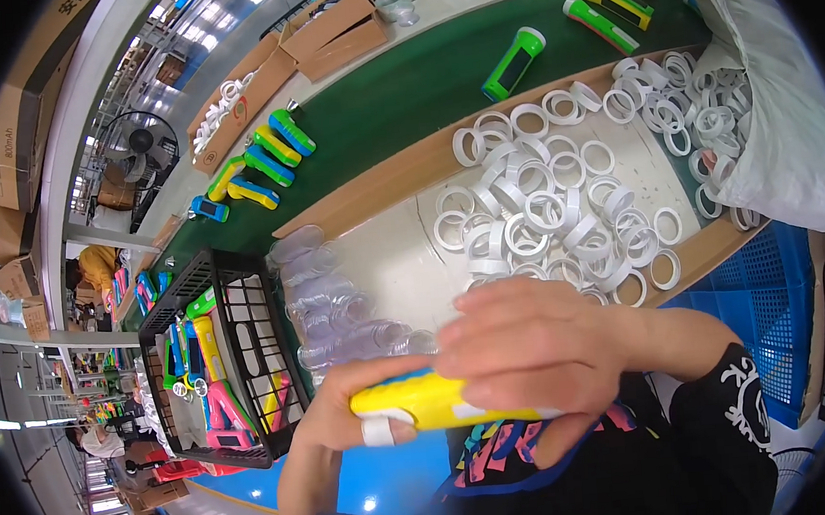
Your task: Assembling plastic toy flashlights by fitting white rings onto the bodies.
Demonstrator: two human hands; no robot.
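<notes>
A yellow flashlight with blue parts lies sideways across the front of my body. My left hand is wrapped round its left end, and a white wrap shows on one finger. Over the other end, my right hand is closed with its fingers across the top and thumb below, hiding that end. Just beyond my hands is a shallow cardboard tray. White plastic rings are heaped in its right part, and clear round lenses lie in stacks along its left side.
To the left, a black basket holds several colored flashlights. More flashlights lie on the green conveyor belt behind the tray. Open cardboard boxes stand beyond. A white sack and blue crate are at right.
</notes>
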